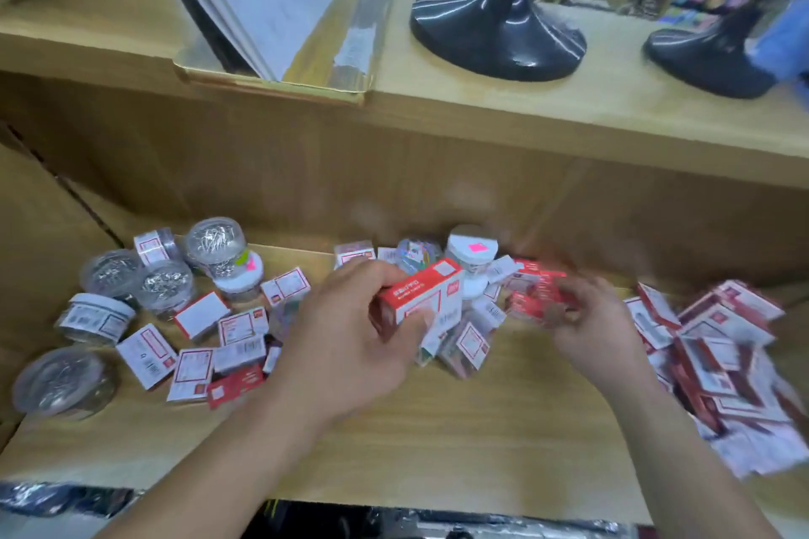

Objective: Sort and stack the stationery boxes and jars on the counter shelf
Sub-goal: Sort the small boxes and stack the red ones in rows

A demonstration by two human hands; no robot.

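Left hand (350, 333) grips a red-and-white box (420, 293) above the shelf (481, 429), long axis running lower left to upper right. Right hand (586, 319) clutches blurred red boxes (536, 293) just beside it.

wooden shelf (459, 442): clear jars (164, 284) left, small boxes (197, 352) scattered, box heap (722, 359) right.

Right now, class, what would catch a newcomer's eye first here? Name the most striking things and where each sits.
At the centre of the shelf, the left hand grips a red-and-white box, while the right hand holds more red boxes, blurred. Clear jars of silvery clips crowd the shelf's left end, and a heap of boxes fills its right end.
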